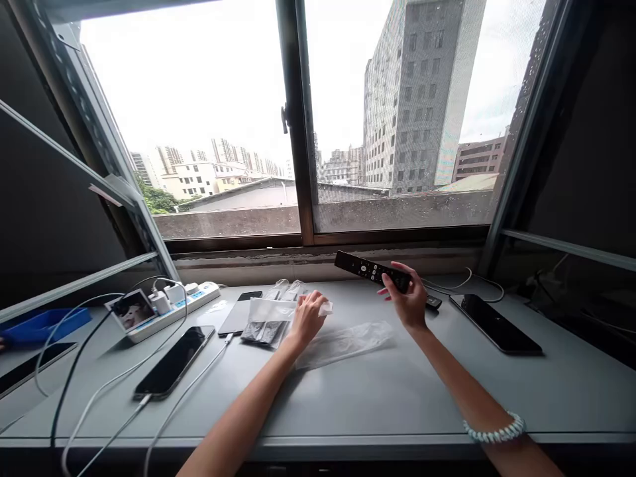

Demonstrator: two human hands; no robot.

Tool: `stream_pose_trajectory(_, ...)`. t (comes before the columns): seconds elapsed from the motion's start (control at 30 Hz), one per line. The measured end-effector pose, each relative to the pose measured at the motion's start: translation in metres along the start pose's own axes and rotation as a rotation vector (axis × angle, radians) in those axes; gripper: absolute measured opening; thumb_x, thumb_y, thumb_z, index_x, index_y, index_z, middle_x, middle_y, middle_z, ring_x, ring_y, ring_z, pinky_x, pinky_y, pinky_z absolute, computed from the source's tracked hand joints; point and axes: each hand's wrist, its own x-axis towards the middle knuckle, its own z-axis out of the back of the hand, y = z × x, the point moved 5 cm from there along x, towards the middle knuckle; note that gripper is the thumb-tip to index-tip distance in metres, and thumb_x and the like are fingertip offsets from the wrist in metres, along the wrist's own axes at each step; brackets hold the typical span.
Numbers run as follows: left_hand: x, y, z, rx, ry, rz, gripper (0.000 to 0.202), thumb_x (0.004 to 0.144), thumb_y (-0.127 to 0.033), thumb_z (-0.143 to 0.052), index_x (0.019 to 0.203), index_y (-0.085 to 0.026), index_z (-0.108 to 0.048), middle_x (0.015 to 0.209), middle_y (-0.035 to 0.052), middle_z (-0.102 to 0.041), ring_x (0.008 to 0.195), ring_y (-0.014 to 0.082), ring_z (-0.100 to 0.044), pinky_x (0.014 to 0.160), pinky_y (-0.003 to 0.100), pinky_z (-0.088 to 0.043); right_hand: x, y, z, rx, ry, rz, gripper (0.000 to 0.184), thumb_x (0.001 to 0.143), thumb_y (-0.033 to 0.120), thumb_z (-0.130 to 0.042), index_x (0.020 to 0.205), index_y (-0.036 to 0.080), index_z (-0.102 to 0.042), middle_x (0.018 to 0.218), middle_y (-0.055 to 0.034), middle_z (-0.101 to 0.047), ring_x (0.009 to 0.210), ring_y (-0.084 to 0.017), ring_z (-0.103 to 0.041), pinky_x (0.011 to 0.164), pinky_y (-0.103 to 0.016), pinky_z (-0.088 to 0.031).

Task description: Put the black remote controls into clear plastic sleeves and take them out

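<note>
1. The remote control [371,269] is in your right hand [410,306], raised over the far edge of the bench [392,404], right of its middle; it is tilted, with its free end up and to the left and its buttons facing you.
2. Your right grip is closed around the remote's lower end, thumb on the button side.
3. Your left hand [308,319] is nearer the middle of the far edge, fingers curled, with a scrap of clear plastic showing at the fingertips; you cannot tell from here whether that grip is pinching it.
4. Just right of your left hand, a long clear bag [352,342] lies crumpled on the bench.
5. Just left of that hand is a clear packet [265,331] with dark contents, beside a flat grey slab [232,319].
6. Toward the bench's left side lies a black phone [173,363] with a white cable plugged in; beyond it, a white power strip [201,297] runs at a slant.
7. At the far left corner is a blue tray [50,325].
8. Toward the right side lies a dark-screened tablet [497,323].
</note>
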Motion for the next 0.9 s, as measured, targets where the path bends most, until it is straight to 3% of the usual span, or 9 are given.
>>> stream_pose_trajectory(0.17, 0.0, -0.002, 0.004, -0.031, -0.06, 0.019, 0.013, 0.083, -0.012, -0.045, 0.091, -0.021, -0.052, 0.093, 0.0014, -0.064, 0.079, 0.0155, -0.058, 0.082, 0.032, -0.038, 0.007, -0.017, 0.01, 0.137, -0.148, -0.289, 0.038, 0.069, 0.041, -0.059, 0.099, 0.018, -0.062, 0.065, 0.0012, -0.058, 0.037, -0.012, -0.052, 0.034, -0.025, -0.041)
stream_pose_trajectory(0.4, 0.0, -0.006, 0.009, -0.112, -0.106, 0.016, 0.018, 0.083, -0.012, -0.048, 0.098, -0.021, -0.05, 0.094, 0.0014, -0.066, 0.085, 0.0159, -0.059, 0.085, 0.032, -0.036, 0.006, -0.039, 0.01, 0.169, -0.123, -0.473, 0.025, 0.065, 0.035, -0.054, 0.081, 0.017, -0.063, 0.051, 0.0026, -0.051, 0.037, -0.013, -0.048, 0.031, -0.024, -0.028)
stream_pose_trajectory(0.53, 0.0, -0.009, 0.013, -0.092, -0.13, 0.007, 0.019, 0.086, -0.025, -0.05, 0.104, -0.022, -0.052, 0.097, 0.0029, -0.065, 0.092, 0.0184, -0.057, 0.088, 0.034, -0.034, 0.006, -0.04, 0.009, 0.134, -0.089, -0.444, 0.025, 0.068, 0.039, -0.053, 0.08, 0.018, -0.06, 0.049, 0.002, -0.051, 0.038, -0.015, -0.051, 0.029, -0.025, -0.028)
stream_pose_trajectory(0.73, 0.001, -0.008, 0.007, -0.029, -0.053, -0.03, 0.013, 0.084, -0.021, -0.051, 0.092, -0.021, -0.062, 0.098, 0.004, -0.06, 0.091, 0.0189, -0.055, 0.089, 0.036, -0.034, 0.006, -0.031, 0.004, 0.154, -0.03, -0.44, 0.046, 0.061, 0.048, -0.068, 0.094, 0.022, -0.05, 0.068, -0.0009, -0.063, 0.056, -0.021, -0.064, 0.04, -0.028, -0.049)
stream_pose_trajectory(0.83, 0.001, -0.007, 0.006, -0.036, -0.041, -0.052, 0.016, 0.085, -0.017, -0.05, 0.083, -0.021, -0.065, 0.098, 0.003, -0.06, 0.09, 0.0177, -0.055, 0.09, 0.036, -0.033, 0.004, -0.022, -0.004, 0.133, 0.068, -0.332, 0.048, 0.058, 0.043, -0.074, 0.093, 0.024, -0.047, 0.08, -0.0022, -0.065, 0.066, -0.023, -0.066, 0.046, -0.032, -0.053)
stream_pose_trajectory(0.9, 0.001, -0.007, 0.007, -0.041, -0.053, -0.054, 0.017, 0.086, -0.016, -0.049, 0.083, -0.021, -0.065, 0.098, 0.003, -0.06, 0.088, 0.0171, -0.055, 0.089, 0.037, -0.034, 0.001, -0.014, -0.01, 0.093, 0.144, -0.194, 0.04, 0.06, 0.039, -0.073, 0.087, 0.023, -0.048, 0.087, -0.0037, -0.065, 0.073, -0.024, -0.066, 0.051, -0.033, -0.055)
